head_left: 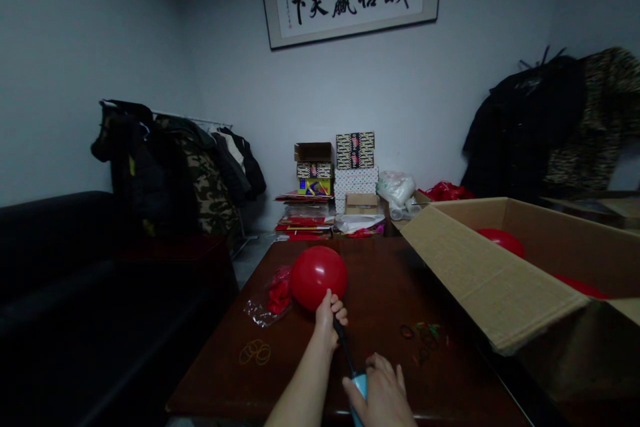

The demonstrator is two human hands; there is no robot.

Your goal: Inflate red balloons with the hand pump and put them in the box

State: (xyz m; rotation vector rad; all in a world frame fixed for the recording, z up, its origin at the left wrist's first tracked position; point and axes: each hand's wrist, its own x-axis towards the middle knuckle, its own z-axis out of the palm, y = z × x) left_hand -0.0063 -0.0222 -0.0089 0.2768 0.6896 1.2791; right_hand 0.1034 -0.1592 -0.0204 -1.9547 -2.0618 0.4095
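Note:
A round, inflated red balloon [319, 270] stands over the dark wooden table [385, 280]. At its lower end, my left hand [330, 320] is closed around the balloon's neck, where a black tube [346, 349] comes out below the fingers. The tube leads to a light-blue balloon pump [359, 384] near the table's front edge. My right hand [384, 392] grips this pump, thumb on its left side and fingers over the top; its lower part is cut off by the frame. The balloon's mouth is hidden in my left fist.
Left of the balloon lies a clear bag with deflated red balloons [279, 293]. Tan rubber bands [255, 351] are nearer; coloured bands [425, 339] lie right. An open cardboard box [490, 273] with red balloons [501, 240] overhangs the right side. A black sofa [75, 293] stands left.

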